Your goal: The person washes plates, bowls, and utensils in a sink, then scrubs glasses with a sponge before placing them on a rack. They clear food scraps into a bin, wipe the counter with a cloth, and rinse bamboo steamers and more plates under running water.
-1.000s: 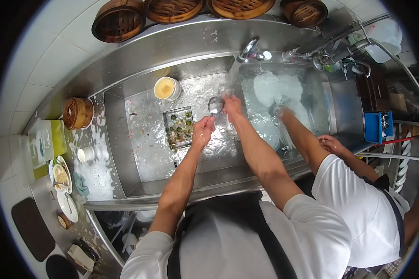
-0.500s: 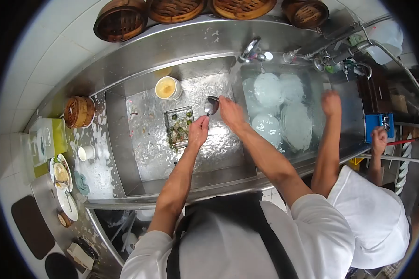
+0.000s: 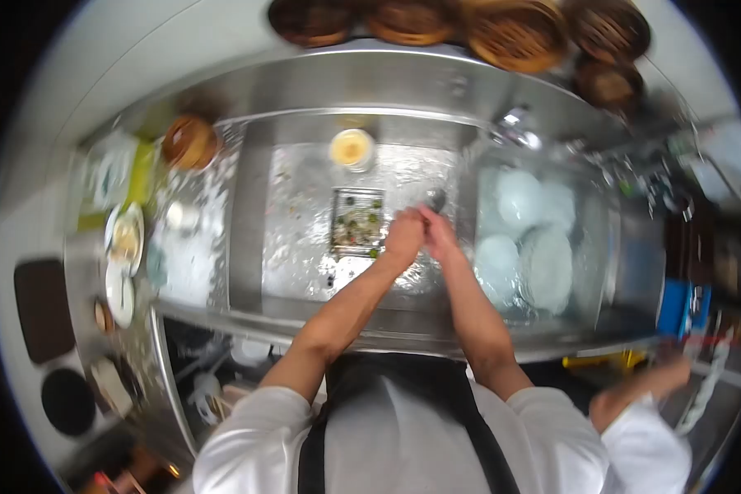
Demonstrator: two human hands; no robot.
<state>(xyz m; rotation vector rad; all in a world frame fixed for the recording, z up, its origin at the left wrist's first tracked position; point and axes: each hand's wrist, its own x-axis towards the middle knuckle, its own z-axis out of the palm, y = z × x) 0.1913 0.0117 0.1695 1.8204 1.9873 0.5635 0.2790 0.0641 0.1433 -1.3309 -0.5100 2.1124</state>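
Note:
My left hand point(image 3: 404, 236) and my right hand point(image 3: 441, 235) meet over the left sink basin, fingers closed together around the handle of a metal spoon point(image 3: 436, 198). The handle is mostly hidden by my fingers, and the bowl points up and to the right, blurred. Just left of my hands, a strainer tray point(image 3: 335, 226) on the basin floor holds green bits and other food scraps. Behind it stands a white tub point(image 3: 356, 160) with yellowish contents.
Round white plates point(image 3: 547, 267) lie under water in the right basin, below a faucet point(image 3: 516, 130). Bamboo steamers point(image 3: 514, 34) line the back ledge. A white cup point(image 3: 181, 216) and used dishes point(image 3: 120, 294) are at left. A co-worker's arm point(image 3: 642, 391) is at lower right.
My right hand has moved from the spoon's bowl down to its handle, beside my left hand. The view has shifted, and the co-worker's arms have withdrawn from the right basin.

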